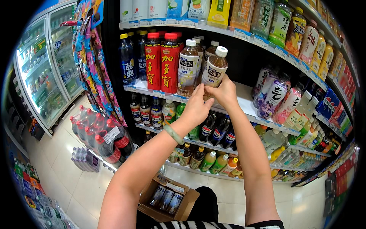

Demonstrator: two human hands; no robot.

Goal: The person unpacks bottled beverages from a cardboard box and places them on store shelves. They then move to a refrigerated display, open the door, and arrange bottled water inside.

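My right hand (226, 93) grips a clear plastic bottle of brown oolong tea (215, 68) by its lower right side. The bottle has a white cap and a pale label, and leans slightly at the front of the middle shelf (243, 98). My left hand (196, 107) is at the bottle's lower left, fingers stretched out and thumb apart; whether it bears any of the bottle I cannot tell. Both hands hide the bottle's base. A matching tea bottle (188, 64) stands upright just left, with more behind. Below me, an open cardboard box (187, 204) holds several bottles (167, 199).
Red-labelled bottles (168, 65) and blue bottles (127, 60) stand farther left on this shelf. The upper shelf edge (217, 27) runs above the hands. Shrink-wrapped cola bottles (100, 137) stand at left, beside hanging snack packets (93, 57). Glass-door refrigerators (35, 63) are beyond.
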